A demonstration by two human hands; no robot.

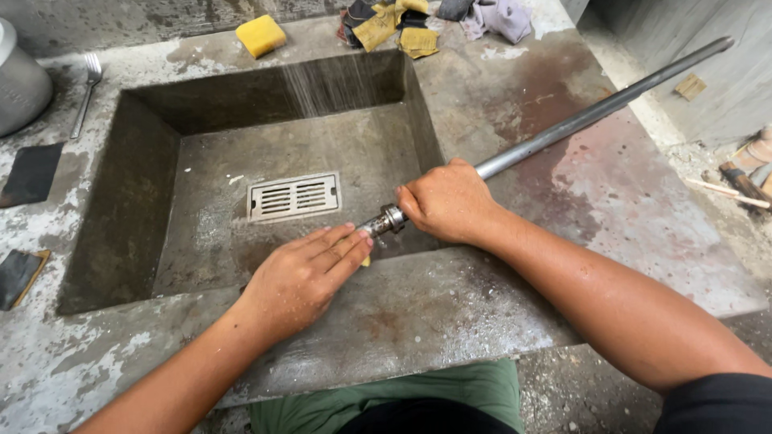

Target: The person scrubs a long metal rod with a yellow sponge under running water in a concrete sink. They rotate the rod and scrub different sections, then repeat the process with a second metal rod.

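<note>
Nearest the camera, the left hand (301,273) lay flat, fingers straight, pressing a small yellow pad (366,260) against the threaded tip of a long grey metal pipe (595,112). Just beyond, the right hand (446,201) clenched that pipe over the rough concrete sink (145,193), which held only a slotted metal drain grate (293,195). Yellow sponges (260,35) and rags (498,16) lay behind it.

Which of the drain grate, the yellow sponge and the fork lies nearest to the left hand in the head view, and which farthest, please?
From the left hand:
1. Drain grate, on the sink floor just beyond the fingers.
2. Yellow sponge, on the far rim behind the sink.
3. Fork, at the far left corner, beside a metal pot.
</note>
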